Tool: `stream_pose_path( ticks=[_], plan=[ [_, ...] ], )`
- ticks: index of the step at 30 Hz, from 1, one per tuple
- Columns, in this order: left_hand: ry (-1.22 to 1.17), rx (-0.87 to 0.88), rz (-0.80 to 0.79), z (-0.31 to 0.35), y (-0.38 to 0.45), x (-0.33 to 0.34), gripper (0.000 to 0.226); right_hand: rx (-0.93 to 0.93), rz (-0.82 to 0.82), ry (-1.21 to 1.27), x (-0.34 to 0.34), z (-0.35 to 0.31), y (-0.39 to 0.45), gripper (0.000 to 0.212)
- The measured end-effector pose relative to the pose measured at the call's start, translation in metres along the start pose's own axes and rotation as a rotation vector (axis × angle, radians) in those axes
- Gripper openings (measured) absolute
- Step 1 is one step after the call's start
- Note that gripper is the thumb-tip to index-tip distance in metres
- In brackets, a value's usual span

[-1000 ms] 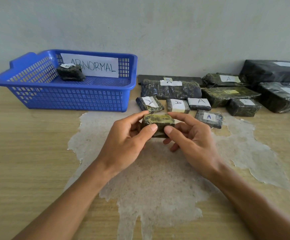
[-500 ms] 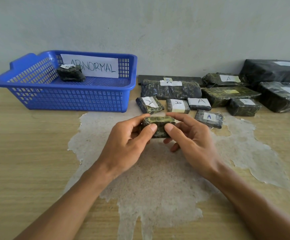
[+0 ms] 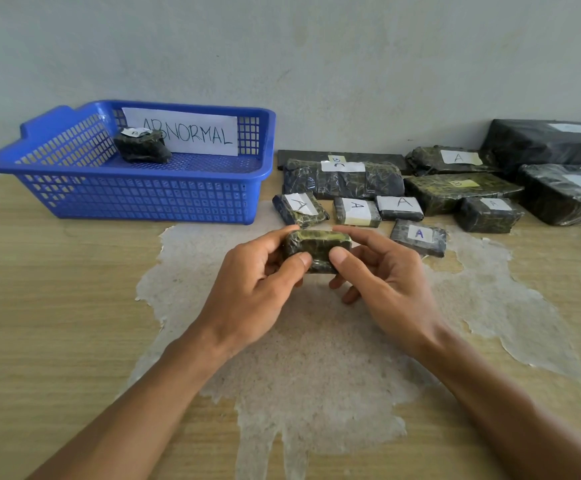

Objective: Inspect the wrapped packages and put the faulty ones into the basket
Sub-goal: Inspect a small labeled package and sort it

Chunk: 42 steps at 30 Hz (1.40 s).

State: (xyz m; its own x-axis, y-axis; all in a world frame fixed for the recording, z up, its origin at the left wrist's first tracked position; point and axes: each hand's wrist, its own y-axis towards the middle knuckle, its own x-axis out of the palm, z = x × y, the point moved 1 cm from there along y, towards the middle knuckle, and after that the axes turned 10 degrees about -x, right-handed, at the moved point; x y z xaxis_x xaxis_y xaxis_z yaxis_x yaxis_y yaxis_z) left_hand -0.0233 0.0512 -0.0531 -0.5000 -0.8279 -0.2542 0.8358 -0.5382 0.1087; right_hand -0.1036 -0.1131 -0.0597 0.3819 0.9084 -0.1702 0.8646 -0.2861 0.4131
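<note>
A small dark package (image 3: 317,245) wrapped in shiny film is held above the table's middle. My left hand (image 3: 251,289) grips its left end with thumb and fingers, and my right hand (image 3: 382,285) pinches its right end. Its label is not visible. The blue plastic basket (image 3: 136,199) marked ABNORMAL stands at the back left with one dark wrapped package (image 3: 142,146) inside. Several wrapped packages lie at the back right, among them small ones labelled A (image 3: 419,237) (image 3: 357,211) and a long roll (image 3: 342,180).
The wooden table (image 3: 39,306) has a large pale patch (image 3: 310,368) of peeled surface under my hands. Large black packages (image 3: 566,195) sit at the far right against the grey wall.
The package has tilted slightly in my hands as my fingers shifted along it. Everything else is still.
</note>
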Motion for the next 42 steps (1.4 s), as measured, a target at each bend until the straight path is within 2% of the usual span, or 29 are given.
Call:
stream_pose_path(
  ticks=[3, 8, 9, 12, 13, 17, 21, 23, 31, 32, 34, 36, 38, 42],
  plan=[
    [0.002, -0.011, -0.007, 0.0012, -0.0003, -0.0015, 0.022, -0.012, -0.024, 0.005, -0.0003, -0.0004, 0.0, 0.034],
    [0.0, -0.016, -0.006, 0.0029, -0.0017, -0.0008, 0.021, -0.008, -0.004, 0.003, 0.0015, -0.0024, 0.0005, 0.023],
    [0.008, -0.016, -0.004, 0.0026, -0.002, -0.0004, 0.026, -0.006, 0.002, 0.003, 0.0018, -0.0026, 0.0006, 0.021],
    [0.084, 0.003, 0.045, 0.0001, -0.0019, -0.0029, 0.058, 0.009, 0.025, 0.01, 0.0014, -0.0016, 0.0007, 0.017],
    [0.095, 0.023, 0.064, 0.0004, -0.0016, -0.0035, 0.06, 0.013, 0.028, 0.012, 0.0013, -0.0014, 0.0008, 0.016],
    [0.083, 0.089, 0.114, 0.0009, 0.0, -0.0026, 0.045, 0.011, 0.02, 0.004, 0.0012, -0.0015, 0.0009, 0.017],
    [0.031, 0.064, 0.114, 0.0012, 0.0013, -0.0033, 0.032, 0.033, 0.001, 0.009, -0.0017, 0.0027, 0.0019, 0.045],
    [0.006, 0.051, 0.101, 0.0023, 0.0024, -0.0049, 0.029, 0.056, -0.01, 0.031, -0.0026, 0.0032, 0.0038, 0.05],
    [-0.02, 0.02, 0.058, 0.0039, 0.0008, -0.0034, 0.022, -0.071, -0.107, 0.034, -0.0025, -0.0041, 0.0013, 0.034],
    [-0.028, 0.009, 0.066, 0.0027, 0.0013, -0.0037, 0.027, -0.072, -0.099, 0.027, -0.0022, -0.0043, 0.001, 0.028],
    [-0.019, -0.011, 0.087, -0.0004, 0.0023, -0.0064, 0.051, -0.054, -0.082, 0.011, -0.0024, -0.0047, 0.0005, 0.021],
    [0.025, 0.008, 0.078, -0.0021, 0.0029, -0.0074, 0.063, -0.034, -0.068, -0.015, -0.0018, -0.0046, 0.0006, 0.027],
    [0.049, 0.047, 0.079, -0.0013, 0.0023, -0.0065, 0.058, -0.019, -0.056, -0.035, -0.0009, -0.0043, 0.0014, 0.033],
    [0.058, 0.145, 0.114, 0.0001, 0.0025, -0.0052, 0.033, -0.013, -0.067, -0.066, 0.0007, -0.0041, 0.0025, 0.039]
  ],
)
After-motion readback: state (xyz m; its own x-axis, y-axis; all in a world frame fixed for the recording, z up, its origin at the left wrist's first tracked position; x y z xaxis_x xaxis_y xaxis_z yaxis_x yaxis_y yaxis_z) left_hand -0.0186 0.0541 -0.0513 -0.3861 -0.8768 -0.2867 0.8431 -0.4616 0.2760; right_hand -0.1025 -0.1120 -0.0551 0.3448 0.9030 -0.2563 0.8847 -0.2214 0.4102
